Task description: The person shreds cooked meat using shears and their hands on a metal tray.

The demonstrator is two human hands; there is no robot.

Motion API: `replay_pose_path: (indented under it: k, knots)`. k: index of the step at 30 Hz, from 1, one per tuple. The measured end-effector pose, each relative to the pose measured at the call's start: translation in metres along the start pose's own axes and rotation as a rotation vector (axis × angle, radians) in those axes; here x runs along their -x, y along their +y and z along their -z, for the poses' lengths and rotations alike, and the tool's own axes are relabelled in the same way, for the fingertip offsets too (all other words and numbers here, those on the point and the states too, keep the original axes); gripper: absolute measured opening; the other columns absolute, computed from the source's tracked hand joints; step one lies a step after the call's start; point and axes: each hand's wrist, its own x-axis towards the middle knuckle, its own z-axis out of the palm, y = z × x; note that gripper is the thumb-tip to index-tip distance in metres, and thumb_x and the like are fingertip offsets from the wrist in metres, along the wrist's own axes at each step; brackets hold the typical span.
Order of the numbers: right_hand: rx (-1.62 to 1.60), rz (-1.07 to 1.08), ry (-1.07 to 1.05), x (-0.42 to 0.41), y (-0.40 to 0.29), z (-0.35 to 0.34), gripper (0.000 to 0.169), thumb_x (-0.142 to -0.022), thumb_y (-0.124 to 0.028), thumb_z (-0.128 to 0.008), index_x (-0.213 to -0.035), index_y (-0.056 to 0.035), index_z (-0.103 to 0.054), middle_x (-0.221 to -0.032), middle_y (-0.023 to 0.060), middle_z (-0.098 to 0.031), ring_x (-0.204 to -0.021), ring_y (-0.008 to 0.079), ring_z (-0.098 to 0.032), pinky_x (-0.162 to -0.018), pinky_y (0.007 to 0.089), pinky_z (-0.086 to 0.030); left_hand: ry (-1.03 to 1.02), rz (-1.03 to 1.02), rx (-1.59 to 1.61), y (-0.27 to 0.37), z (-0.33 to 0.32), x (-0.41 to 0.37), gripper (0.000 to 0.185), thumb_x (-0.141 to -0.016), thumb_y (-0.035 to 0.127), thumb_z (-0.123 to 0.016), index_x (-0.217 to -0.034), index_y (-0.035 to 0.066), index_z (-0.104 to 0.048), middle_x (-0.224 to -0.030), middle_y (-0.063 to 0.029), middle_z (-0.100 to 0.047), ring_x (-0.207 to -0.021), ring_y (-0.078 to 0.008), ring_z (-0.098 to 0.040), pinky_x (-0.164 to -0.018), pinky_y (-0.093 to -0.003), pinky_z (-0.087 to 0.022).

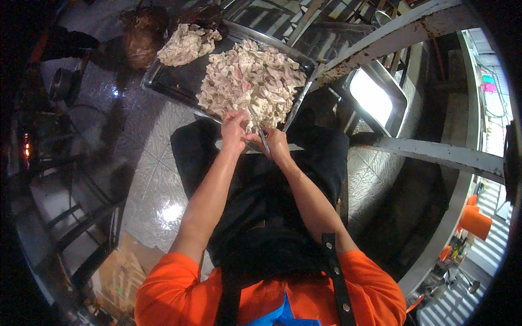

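Observation:
A large heap of pale, cut pieces of meat [251, 77] covers the right part of a rectangular metal tray [175, 86] in front of me. One bigger slab of the same meat [187, 45] rests at its far left corner. My left hand [234, 129] is at the near edge of the heap, its fingers pinched on a pale piece of meat that they mostly hide. Close beside it, my right hand [276, 143] grips a narrow metal tool [265, 142]; whether it is a knife or scissors is unclear. Both hands are above my lap.
White-painted, rusty metal bars [428, 153] run along my right. Beyond them a shiny metal pan [397, 100] leans at a tilt. A dark brown bundle [143, 38] sits left of the tray. Cardboard [118, 281] lies on the wet tiled floor [157, 179], near a dark metal frame [87, 228].

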Motion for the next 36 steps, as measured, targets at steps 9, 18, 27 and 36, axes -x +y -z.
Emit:
replay_pose_path:
  k: [9,18,27,36]
  knots:
    - [-0.06,0.045,0.037,-0.001,0.016,0.009,0.077,-0.074,-0.07,-0.063,-0.099,0.002,-0.065,-0.088,0.0266,-0.066,-0.091,0.0414,-0.065,-0.078,0.0453,-0.049,0.012,-0.167,-0.414,0.028,0.008,-0.012,0.016,-0.082,0.003,-0.067,-0.093,0.009,-0.057,-0.088,-0.0026,-0.057,-0.071,-0.0132,-0.052,-0.061,-0.0272,-0.045]
    - [0.006,0.023,-0.002,0.003,0.01,0.016,0.079,-0.077,-0.071,-0.059,-0.096,0.0054,-0.063,-0.09,0.0299,-0.065,-0.094,0.0438,-0.063,-0.08,0.0467,-0.048,0.107,-0.443,-1.437,0.062,0.003,-0.035,0.04,-0.074,0.024,-0.064,-0.106,0.0,-0.063,-0.104,-0.0221,-0.065,-0.101,-0.0359,-0.06,-0.087,-0.0401,-0.046]
    - [0.021,0.021,-0.026,0.004,0.015,0.016,0.079,-0.074,-0.068,-0.064,-0.102,0.0054,-0.062,-0.09,0.0324,-0.064,-0.092,0.0459,-0.063,-0.081,0.0494,-0.049,-0.344,-0.193,-1.781,0.067,-0.018,-0.078,0.066,-0.069,0.028,-0.07,-0.129,0.007,-0.054,-0.118,-0.0191,-0.062,-0.107,-0.0331,-0.06,-0.092,-0.0379,-0.047]
    - [0.068,0.104,-0.04,0.018,0.026,0.02,0.097,-0.065,-0.071,-0.069,-0.117,0.0082,-0.048,-0.105,0.0326,-0.058,-0.102,0.0465,-0.057,-0.086,0.0482,-0.047,-0.382,0.37,-0.261,0.079,0.007,-0.062,0.035,-0.082,0.017,-0.066,-0.113,0.003,-0.057,-0.104,-0.0121,-0.064,-0.087,-0.0245,-0.065,-0.066,-0.0346,-0.054]
